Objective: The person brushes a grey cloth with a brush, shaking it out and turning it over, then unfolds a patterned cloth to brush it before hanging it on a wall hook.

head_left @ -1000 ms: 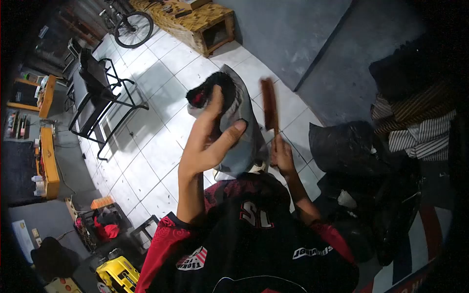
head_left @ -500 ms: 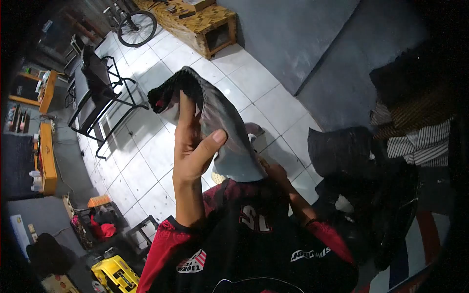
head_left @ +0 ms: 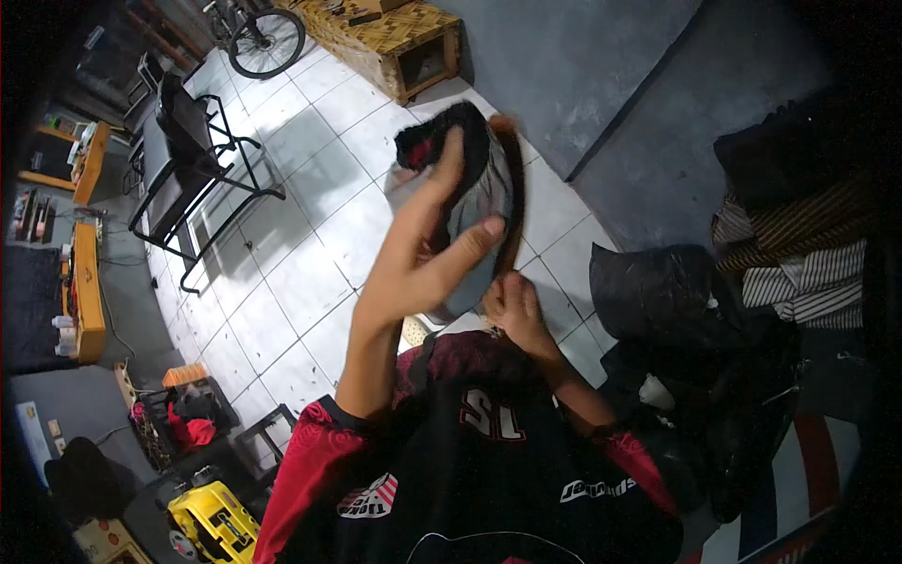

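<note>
A grey fabric item (head_left: 473, 209) with a dark, fuzzy opening is held up in front of the chest. My left hand (head_left: 427, 244) grips it from the left, fingers at the opening and thumb across its outer side. Down its right side runs a blurred brown strip (head_left: 512, 188); whether it belongs to the item cannot be told. My right hand (head_left: 517, 315) is closed at the lower end of the item, fingertips pinched together by the bottom of the strip.
White floor tiles (head_left: 315, 249) lie beyond the hands. Black-framed chairs (head_left: 188, 160) stand left, with a bicycle (head_left: 266, 42) and woven-topped bench (head_left: 399, 38) behind. A yellow machine (head_left: 216, 522) is lower left; a black bag (head_left: 648, 287) and striped cloth (head_left: 817, 282) are right.
The grey item and my left hand have moved right and the item is turned more upright. My right hand has shifted slightly left and shows more fully. The brown strip has come into view.
</note>
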